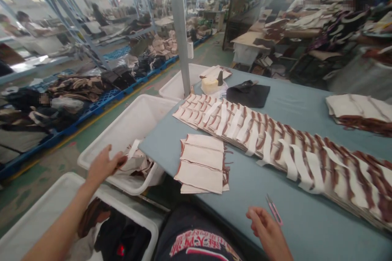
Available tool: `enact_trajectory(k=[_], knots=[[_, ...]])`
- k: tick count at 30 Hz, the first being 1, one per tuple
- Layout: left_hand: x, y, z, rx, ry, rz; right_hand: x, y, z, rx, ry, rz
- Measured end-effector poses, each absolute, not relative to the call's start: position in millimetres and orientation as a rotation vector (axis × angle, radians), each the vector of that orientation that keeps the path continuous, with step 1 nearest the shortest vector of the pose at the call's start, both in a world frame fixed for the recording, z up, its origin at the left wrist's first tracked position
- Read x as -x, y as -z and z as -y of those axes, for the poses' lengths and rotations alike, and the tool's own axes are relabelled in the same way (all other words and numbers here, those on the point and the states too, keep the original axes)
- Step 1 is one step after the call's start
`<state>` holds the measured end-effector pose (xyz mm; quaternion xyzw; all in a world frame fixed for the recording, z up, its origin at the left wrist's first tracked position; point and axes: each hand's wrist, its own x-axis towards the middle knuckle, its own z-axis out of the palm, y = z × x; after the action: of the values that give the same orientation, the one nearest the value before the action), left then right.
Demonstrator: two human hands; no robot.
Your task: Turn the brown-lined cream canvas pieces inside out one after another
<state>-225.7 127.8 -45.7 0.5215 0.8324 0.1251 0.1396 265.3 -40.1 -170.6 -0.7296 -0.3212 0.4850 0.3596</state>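
My left hand (102, 166) reaches out over a white plastic bin (134, 120) beside the table, its fingers pinched on the edge of the cream and brown cut pieces (134, 161) lying in the bin. My right hand (266, 228) rests near the front edge of the blue-grey table (275, 195), fingers curled around small pink thread snips (274, 209). A short stack of cream pieces (202, 163) lies at the table's left corner. A long overlapping row of cream and brown pieces (275, 142) runs diagonally across the table.
A second white bin (45, 212) with dark fabric stands at lower left, a third (176, 83) farther back. A grey pole (180, 28) rises at the table's far corner, near a black piece (248, 94) and a tape roll (210, 85). More pieces (358, 110) lie at right. Other people work behind.
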Motion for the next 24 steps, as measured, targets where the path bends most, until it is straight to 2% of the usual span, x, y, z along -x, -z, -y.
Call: enact_trajectory(k=[5,9,16,24], knots=[[111.5,146.0,-140.7,-1.444,-0.353,-2.026,-247.6,188.2,49.4,1.951,-1.266,0.929],[50.9,188.3,-138.0,-1.347,-0.321,-1.902,-240.3,194.6,40.7,1.949,-1.214,1.077],[48.0,187.1,-144.7,-1.11,-0.395,-1.771,-228.2,197.0,20.2,1.976,-0.914,1.317],[11.9,159.8,-174.5,-1.098,-0.545,-1.375,-186.7,176.9,-57.7,1.646,-0.547,1.722]])
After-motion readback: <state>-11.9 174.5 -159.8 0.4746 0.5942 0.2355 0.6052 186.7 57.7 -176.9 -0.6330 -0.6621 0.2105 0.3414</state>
